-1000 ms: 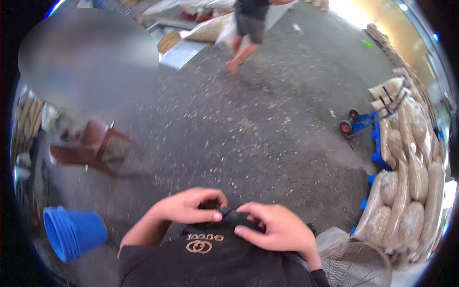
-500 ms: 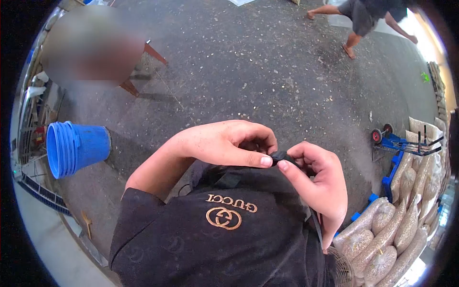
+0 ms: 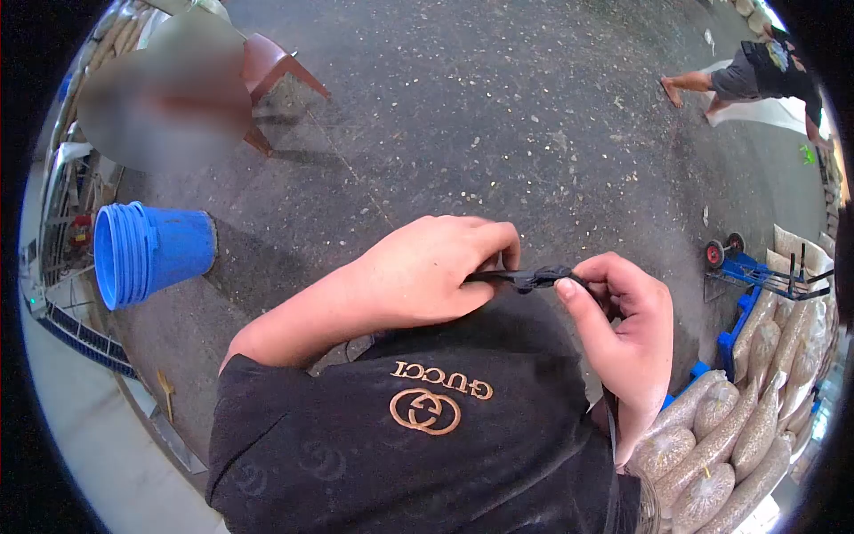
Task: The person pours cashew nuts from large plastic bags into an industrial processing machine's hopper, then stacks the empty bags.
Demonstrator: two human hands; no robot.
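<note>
In front of my chest, both hands work on a thin black strap (image 3: 539, 278) that looks bunched or knotted in its middle. My left hand (image 3: 427, 271) is closed on the strap's left part, its fingers curled and thumb pressed underneath. Thumb and fingers of my right hand (image 3: 627, 325) pinch it just right of the bunched part. A short stretch of strap shows between the hands; its ends are hidden. Below lies my black shirt (image 3: 356, 445) with gold lettering, and another dark strap (image 3: 612, 445) runs down its right side.
Stacked blue buckets (image 3: 178, 245) lie on their side at left. Behind them stands a reddish-brown chair (image 3: 267, 67), partly blurred. Filled clear sacks (image 3: 712, 440) are piled at right, near a blue hand truck (image 3: 756, 271). A person (image 3: 756, 71) bends forward at far right.
My hands have drawn apart, so more of the strap shows between them. The view has shifted slightly. The other person appears farther right and lower in view.
</note>
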